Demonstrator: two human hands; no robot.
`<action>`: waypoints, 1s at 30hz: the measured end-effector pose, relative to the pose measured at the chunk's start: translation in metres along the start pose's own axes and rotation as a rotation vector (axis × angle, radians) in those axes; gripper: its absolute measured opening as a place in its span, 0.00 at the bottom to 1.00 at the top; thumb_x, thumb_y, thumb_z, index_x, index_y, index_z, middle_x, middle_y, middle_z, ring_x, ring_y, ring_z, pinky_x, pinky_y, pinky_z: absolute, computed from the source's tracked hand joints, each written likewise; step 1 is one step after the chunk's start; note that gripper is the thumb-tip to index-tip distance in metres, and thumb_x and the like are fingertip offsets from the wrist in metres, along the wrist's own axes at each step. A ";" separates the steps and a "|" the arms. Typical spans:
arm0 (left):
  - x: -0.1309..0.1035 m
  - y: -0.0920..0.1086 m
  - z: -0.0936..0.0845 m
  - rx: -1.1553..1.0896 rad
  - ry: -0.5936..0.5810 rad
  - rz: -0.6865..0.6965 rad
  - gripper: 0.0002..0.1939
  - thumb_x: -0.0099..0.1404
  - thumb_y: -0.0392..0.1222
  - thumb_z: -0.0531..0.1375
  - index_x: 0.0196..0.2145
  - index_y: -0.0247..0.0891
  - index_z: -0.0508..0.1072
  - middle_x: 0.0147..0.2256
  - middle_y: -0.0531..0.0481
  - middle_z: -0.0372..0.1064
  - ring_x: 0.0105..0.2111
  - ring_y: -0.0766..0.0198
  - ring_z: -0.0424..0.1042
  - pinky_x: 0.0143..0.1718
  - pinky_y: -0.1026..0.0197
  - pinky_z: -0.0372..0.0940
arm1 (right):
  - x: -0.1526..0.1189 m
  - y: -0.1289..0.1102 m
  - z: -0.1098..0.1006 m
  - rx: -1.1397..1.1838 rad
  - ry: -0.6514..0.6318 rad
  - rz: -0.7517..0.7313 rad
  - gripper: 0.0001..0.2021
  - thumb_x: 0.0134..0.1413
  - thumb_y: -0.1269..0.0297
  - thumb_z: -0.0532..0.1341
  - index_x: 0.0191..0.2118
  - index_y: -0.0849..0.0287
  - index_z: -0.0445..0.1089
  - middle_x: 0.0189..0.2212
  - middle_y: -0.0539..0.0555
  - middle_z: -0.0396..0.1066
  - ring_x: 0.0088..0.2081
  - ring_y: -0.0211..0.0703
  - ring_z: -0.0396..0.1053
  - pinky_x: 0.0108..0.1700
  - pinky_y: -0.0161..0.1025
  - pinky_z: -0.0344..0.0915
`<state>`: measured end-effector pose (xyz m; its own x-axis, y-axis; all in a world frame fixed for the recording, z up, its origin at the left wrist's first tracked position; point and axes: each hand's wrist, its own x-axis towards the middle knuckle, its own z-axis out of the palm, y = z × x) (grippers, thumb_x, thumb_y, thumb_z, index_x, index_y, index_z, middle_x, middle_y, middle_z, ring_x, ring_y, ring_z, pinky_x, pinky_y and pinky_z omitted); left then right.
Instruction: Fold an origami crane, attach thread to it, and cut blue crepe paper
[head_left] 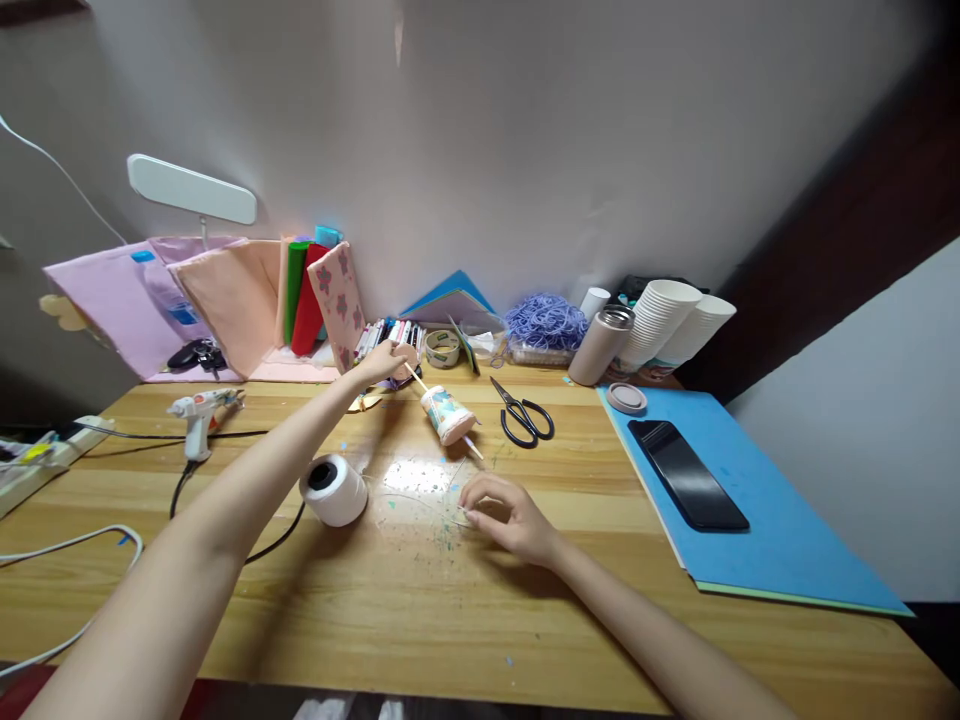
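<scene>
Reaching to the back of the table, my left hand [384, 362] has its fingers curled down at a pinkish round thing [407, 356] beside the pens. Whatever lies in those fingers is too small to make out. Just in front lies a decorated paper cup [448, 415] on its side, with a thin stick [415, 376] running through it. My right hand [506, 515] hovers low over the table, thumb and forefinger pinched on a fine white thread [424, 502]. The thread runs left toward an upright white spool [334, 490]. Black-handled scissors [521, 412] lie right of the cup.
A glue gun [199, 415] with a black cord stands at left, near pastel folders [232, 300]. Tape [442, 348], purple shredded paper [546, 322], a flask [602, 345] and stacked paper cups [660, 320] line the back. A phone [688, 475] rests on blue sheets [795, 520].
</scene>
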<state>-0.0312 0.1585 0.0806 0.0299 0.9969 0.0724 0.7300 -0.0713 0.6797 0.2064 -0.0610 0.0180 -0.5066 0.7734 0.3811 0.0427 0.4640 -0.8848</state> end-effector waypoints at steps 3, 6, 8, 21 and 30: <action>-0.023 0.017 -0.009 0.073 -0.001 0.071 0.20 0.53 0.38 0.58 0.44 0.28 0.68 0.46 0.34 0.66 0.49 0.48 0.64 0.50 0.52 0.57 | -0.003 -0.005 -0.001 0.042 0.052 0.008 0.02 0.54 0.69 0.58 0.31 0.58 0.67 0.31 0.53 0.69 0.36 0.41 0.67 0.43 0.40 0.62; -0.077 0.045 -0.023 0.159 -0.047 0.301 0.19 0.59 0.41 0.55 0.48 0.33 0.66 0.50 0.38 0.63 0.51 0.51 0.61 0.54 0.51 0.54 | -0.002 -0.005 0.001 0.150 0.101 0.067 0.02 0.55 0.67 0.58 0.32 0.57 0.66 0.31 0.53 0.68 0.37 0.41 0.67 0.43 0.40 0.62; -0.125 0.060 -0.036 0.189 -0.164 0.560 0.16 0.64 0.44 0.51 0.48 0.38 0.67 0.51 0.42 0.62 0.52 0.56 0.61 0.55 0.53 0.55 | 0.002 -0.001 0.002 0.244 0.133 0.131 0.02 0.55 0.65 0.58 0.32 0.57 0.65 0.32 0.52 0.68 0.38 0.40 0.67 0.43 0.40 0.62; -0.245 -0.064 -0.055 -0.128 -0.061 0.049 0.42 0.53 0.49 0.63 0.60 0.45 0.46 0.59 0.42 0.54 0.58 0.52 0.56 0.57 0.47 0.54 | 0.066 0.038 0.028 0.084 0.118 0.257 0.08 0.51 0.59 0.60 0.31 0.58 0.68 0.35 0.55 0.69 0.45 0.47 0.67 0.44 0.41 0.65; -0.227 -0.065 -0.029 -0.278 0.091 0.013 0.28 0.50 0.49 0.65 0.48 0.39 0.64 0.44 0.46 0.69 0.45 0.56 0.69 0.45 0.57 0.65 | 0.073 0.048 0.022 -0.068 0.338 0.262 0.07 0.53 0.60 0.58 0.30 0.58 0.67 0.38 0.57 0.69 0.56 0.50 0.58 0.53 0.47 0.58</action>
<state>-0.1056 -0.0641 0.0408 -0.0325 0.9897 0.1393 0.5141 -0.1029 0.8515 0.1528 0.0080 -0.0028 -0.1613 0.9616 0.2222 0.1944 0.2517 -0.9481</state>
